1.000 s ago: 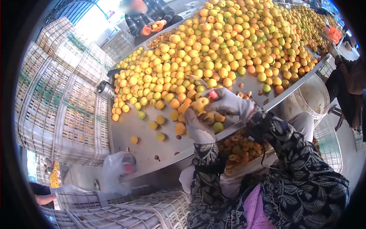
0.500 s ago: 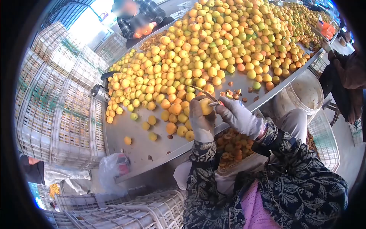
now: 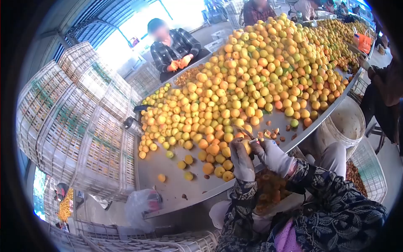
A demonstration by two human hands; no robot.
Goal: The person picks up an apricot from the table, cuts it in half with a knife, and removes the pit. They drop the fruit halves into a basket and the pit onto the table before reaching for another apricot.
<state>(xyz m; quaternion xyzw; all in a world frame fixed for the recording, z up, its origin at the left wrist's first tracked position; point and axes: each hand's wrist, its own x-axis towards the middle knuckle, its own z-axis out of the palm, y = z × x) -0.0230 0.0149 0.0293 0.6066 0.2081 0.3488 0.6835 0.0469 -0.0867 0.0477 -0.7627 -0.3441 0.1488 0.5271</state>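
Note:
My left hand (image 3: 242, 159), in a pale glove, is wrapped round a yellow-orange fruit (image 3: 247, 147) above the near edge of the metal table (image 3: 157, 197). My right hand (image 3: 275, 156), also gloved, is closed on the light handle of a small tool (image 3: 253, 140) held against the fruit. A thin curved strip, perhaps peel or part of the tool, rises over the fruit. Behind my hands lies a large pile of yellow and orange fruit (image 3: 235, 92). Red-brown pieces (image 3: 273, 133) lie beside my right hand. Below my wrists, cut fruit (image 3: 268, 187) fills a container.
Stacked plastic crates (image 3: 79, 134) stand at the left. A co-worker (image 3: 174, 50) with orange gloves is across the table; others are farther back and at the right. A white bucket (image 3: 345, 122) stands at the right, a plastic bag (image 3: 140, 206) at the table's near left corner.
The view has tilted up and shifted, so the co-worker across the table shows more fully. Both my hands stay together around the fruit and the tool.

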